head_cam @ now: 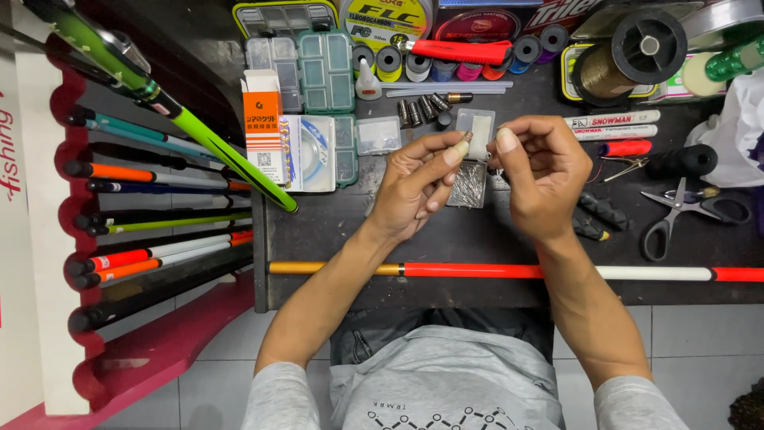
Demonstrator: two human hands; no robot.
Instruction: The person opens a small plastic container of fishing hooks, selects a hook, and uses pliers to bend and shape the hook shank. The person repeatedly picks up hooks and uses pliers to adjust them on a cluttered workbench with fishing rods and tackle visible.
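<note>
A tiny pale metal fitting (467,138) sits pinched at the fingertips of the left hand (414,185), thumb and forefinger closed on it above the middle of the dark worktable (398,239). The right hand (539,171) is closed just beside it at 3 o'clock, thumb and forefinger pressed together right at the fitting; whether they hold anything of their own is too small to tell.

Directly beneath the fingertips, at 6 o'clock, lies a small clear plastic box of thin metal pins (469,185), its lid open. At 11 o'clock from the fitting a row of small dark metal cylinders (422,108) lies on the table. Farther at 9 o'clock stand an orange and white cardboard carton (263,126) and, at 10 o'clock, clear green-edged compartment boxes (326,70). At 4 o'clock, well apart, lie black-handled scissors (676,215), and at 2 o'clock two white marker pens (613,126).

At 6 o'clock, near the table's front edge, a long rod banded yellow, red and white (493,271) lies across under both forearms. Far at 9 o'clock a red and white rack of coloured rods (151,215) stands beside the table.
</note>
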